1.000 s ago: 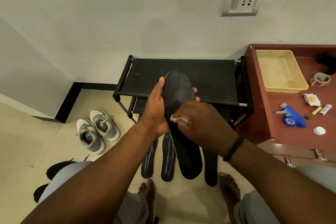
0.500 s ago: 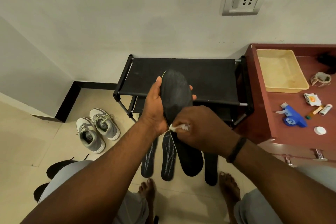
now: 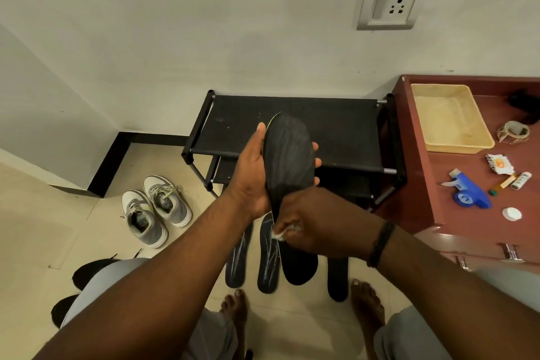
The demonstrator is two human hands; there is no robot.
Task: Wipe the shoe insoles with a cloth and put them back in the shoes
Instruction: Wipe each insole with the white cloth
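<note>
The flat black foam insole [image 3: 287,158] is held in the air in front of you, above the floor and in front of the black fabric-topped shoe rack [image 3: 336,128]. Its long axis runs away from you: the rounded toe end points up toward the rack, the heel end points down toward your feet. A thin yellow line shows along its left edge.

Your left hand [image 3: 251,181] grips the insole from the left side, thumb along the left edge and fingertips wrapped round to the right edge. Your right hand [image 3: 309,222] is curled round a small white cloth [image 3: 280,234] and sits at the heel end, the nearer end. The cloth is mostly hidden inside the fist; only a crumpled corner shows.

The insole surface looks matt with faint lengthwise grain. Judged from this position, the next wiping stroke would run along the long axis, from the heel toward the toe.

Four dark insoles [image 3: 267,260] lie side by side on the tiled floor [image 3: 43,237] below your hands, heels toward your bare feet. The two on the left carry pale streaked markings. A pair of grey and white lace-up trainers [image 3: 156,209] stands on the floor to the left of the rack, well apart from the insoles. To the right stands a red-brown wooden desk [image 3: 438,184]; a shallow beige plastic tray [image 3: 450,120] rests near its far edge.
</note>
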